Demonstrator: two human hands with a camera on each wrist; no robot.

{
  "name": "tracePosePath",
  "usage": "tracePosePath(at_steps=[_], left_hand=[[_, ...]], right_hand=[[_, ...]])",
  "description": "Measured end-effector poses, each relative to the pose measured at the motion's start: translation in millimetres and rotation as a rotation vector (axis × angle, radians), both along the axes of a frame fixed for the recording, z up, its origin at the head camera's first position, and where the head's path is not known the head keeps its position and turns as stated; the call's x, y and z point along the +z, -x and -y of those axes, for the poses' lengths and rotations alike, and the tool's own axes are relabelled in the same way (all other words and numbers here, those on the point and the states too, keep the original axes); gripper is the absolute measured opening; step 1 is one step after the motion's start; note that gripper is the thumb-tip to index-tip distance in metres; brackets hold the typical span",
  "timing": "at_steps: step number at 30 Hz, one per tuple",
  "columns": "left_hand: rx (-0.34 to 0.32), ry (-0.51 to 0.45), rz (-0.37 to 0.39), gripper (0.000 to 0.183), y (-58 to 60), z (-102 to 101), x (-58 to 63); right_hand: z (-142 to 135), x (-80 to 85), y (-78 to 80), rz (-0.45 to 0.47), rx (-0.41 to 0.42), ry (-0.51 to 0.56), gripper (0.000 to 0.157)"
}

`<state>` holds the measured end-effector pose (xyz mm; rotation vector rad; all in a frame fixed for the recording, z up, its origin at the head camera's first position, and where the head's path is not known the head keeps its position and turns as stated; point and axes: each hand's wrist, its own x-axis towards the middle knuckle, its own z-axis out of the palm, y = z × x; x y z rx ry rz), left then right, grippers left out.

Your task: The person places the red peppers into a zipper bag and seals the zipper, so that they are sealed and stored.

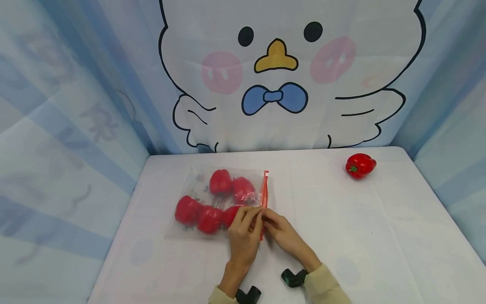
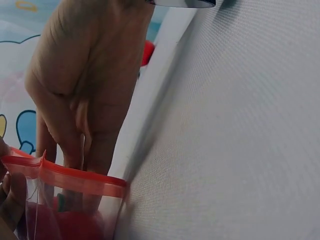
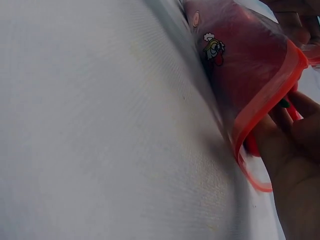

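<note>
A clear zip bag [image 1: 195,175] with a red zip strip lies on the table, holding several red bell peppers [image 1: 210,219]. My left hand [image 1: 244,238] pinches the rim of the bag mouth; in the left wrist view only its fingertips [image 2: 15,197] show, at the left edge. From the right, my right hand [image 1: 286,238] reaches into the mouth with its fingers extended. Through the plastic, in the left wrist view, they touch or nearly touch a red pepper [image 2: 75,225] with a green stem. The right wrist view shows that green stem [image 3: 284,102] beside the right fingers.
One more red bell pepper [image 1: 360,166] lies at the far right of the white table [image 1: 379,236]. Dark wrist cameras [image 1: 294,278] sit close to both wrists. Printed curtains [image 1: 277,126] stand behind the table and along its sides.
</note>
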<state>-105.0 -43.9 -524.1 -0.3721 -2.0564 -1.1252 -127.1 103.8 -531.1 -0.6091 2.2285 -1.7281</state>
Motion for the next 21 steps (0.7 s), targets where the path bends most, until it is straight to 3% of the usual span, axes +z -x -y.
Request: tracePosePath(at_steps=[7, 12, 21], left_hand=[[-0.003, -0.004, -0.007, 0.023, 0.4, -0.1, 0.4], [-0.014, -0.012, -0.01, 0.023, 0.7, 0.2, 0.5], [-0.011, -0.014, 0.016, 0.027, -0.1, 2.3, 1.1]], right_hand=[[-3.2, 3.2, 1.5, 0.013, 0.031, 0.018, 0.037], [-7.2, 4.4, 2.2, 0.035, 0.045, 0.038, 0.042], [-20.3, 7.4, 7.7, -0.024, 0.013, 0.062, 0.04]])
